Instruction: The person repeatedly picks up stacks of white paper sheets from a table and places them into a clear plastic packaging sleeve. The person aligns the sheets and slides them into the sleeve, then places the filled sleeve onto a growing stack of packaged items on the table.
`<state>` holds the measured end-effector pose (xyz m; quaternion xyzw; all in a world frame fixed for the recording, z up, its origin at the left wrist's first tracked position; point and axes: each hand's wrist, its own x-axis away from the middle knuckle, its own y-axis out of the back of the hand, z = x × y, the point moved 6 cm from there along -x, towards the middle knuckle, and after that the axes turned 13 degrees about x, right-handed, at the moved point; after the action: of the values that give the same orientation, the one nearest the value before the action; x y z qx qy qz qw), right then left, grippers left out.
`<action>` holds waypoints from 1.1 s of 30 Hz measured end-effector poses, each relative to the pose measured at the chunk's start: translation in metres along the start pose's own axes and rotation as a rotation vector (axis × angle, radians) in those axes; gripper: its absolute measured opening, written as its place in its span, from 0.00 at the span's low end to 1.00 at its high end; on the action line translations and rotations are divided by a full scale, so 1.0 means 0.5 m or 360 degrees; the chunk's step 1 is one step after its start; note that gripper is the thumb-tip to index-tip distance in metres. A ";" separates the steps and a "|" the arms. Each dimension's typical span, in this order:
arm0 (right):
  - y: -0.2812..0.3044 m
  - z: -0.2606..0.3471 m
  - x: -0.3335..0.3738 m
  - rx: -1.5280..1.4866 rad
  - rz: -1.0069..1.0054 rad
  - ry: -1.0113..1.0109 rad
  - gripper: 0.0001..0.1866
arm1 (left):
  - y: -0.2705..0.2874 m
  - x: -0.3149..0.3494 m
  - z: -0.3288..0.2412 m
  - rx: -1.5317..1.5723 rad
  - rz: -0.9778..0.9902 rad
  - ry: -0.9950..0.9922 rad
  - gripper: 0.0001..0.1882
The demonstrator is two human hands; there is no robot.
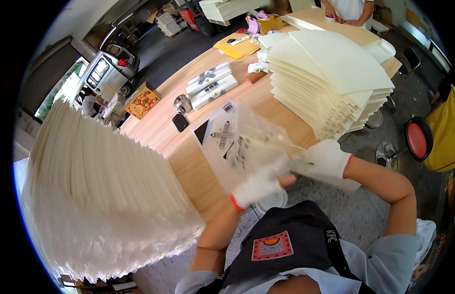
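My left hand (259, 188), in a white glove with a red cuff and a bare thumb tip, grips the near side of a clear plastic bag (257, 139). My right hand (328, 159), gloved the same way, is closed on the bag's right side. Motion blurs the bag and the left fingers. Dark print shows through the crumpled film. Under it, on the table, lies a flat clear bag (212, 142) printed with a crossed pencil and ruler and a dark block. A pale sheet of film hangs below my right hand, past the table's edge.
A tall stack of plastic-wrapped white sheets (100, 196) rises at left. Fanned cream boards (330, 68) are piled at right. On the wooden table (161, 139) are rolled bags (212, 85), a phone (180, 123), a metal jar (183, 103) and a fruit box (142, 101). Another person (352, 12) works beyond.
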<state>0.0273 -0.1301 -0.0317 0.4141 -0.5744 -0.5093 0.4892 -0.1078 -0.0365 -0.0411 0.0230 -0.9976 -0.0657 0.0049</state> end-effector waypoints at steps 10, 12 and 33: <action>-0.075 0.054 -0.137 -0.0346 0.0092 0.0080 0.16 | 0.009 0.015 -0.013 -0.0482 -0.0674 -0.0121 0.19; -0.088 0.096 -0.168 -0.0242 -0.0163 0.0005 0.16 | -0.035 -0.038 -0.065 -0.0909 -0.0634 -0.0773 0.20; -0.270 0.047 -0.059 0.0112 -0.0164 -0.0433 0.08 | 0.098 0.315 0.348 -0.1205 -0.1953 0.0391 0.07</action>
<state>0.0062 -0.1157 -0.1694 0.3872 -0.6308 -0.5646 0.3651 -0.2694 0.0276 -0.2062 0.5817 -0.7064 -0.3938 0.0867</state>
